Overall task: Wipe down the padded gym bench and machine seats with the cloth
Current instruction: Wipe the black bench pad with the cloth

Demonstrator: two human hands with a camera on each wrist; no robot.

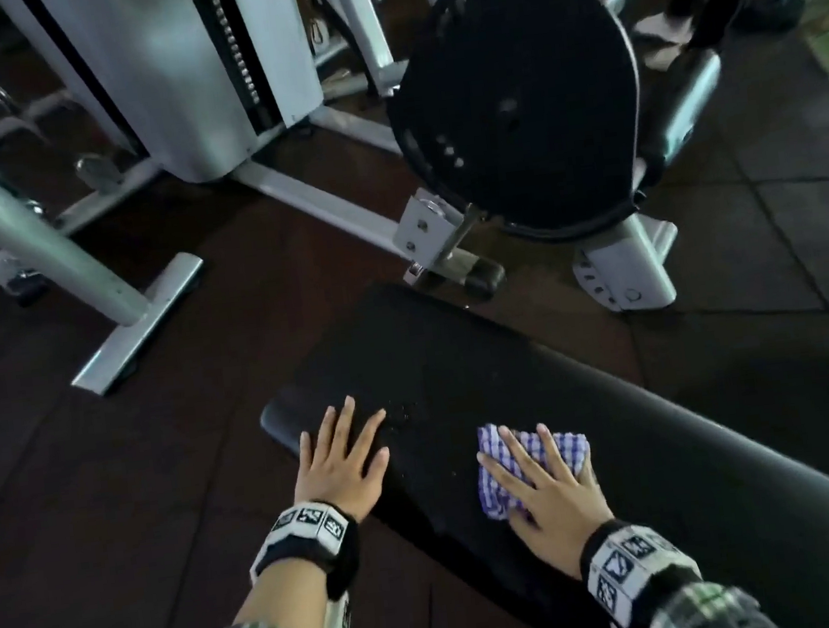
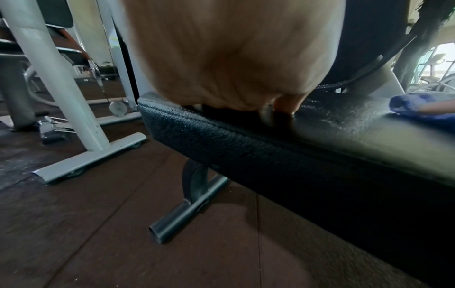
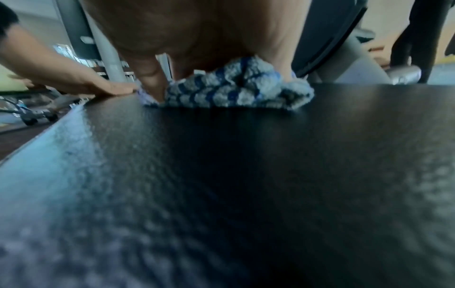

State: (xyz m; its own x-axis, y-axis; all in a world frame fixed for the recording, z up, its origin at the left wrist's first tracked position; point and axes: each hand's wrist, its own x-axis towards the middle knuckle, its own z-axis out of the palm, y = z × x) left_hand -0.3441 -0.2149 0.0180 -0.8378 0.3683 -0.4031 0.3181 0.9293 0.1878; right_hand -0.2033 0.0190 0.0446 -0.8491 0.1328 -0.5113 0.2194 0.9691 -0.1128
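Black padded tabletop [image 1: 459, 360], textured vinyl, fills my right wrist view. Item: my right grip [image 1: 540, 485], fingers straight and spread, pressing a blue-and-white checked cloth [image 1: 567, 446] flat onto the padding. Item: my left grip [image 1: 341, 461], released, palm down on the padding, just left of the cloth and apart from it. Item: droplets [image 1: 403, 410] ahead of the left fingertips. Beyond both grips, a round black machine seat [image 1: 516, 95].
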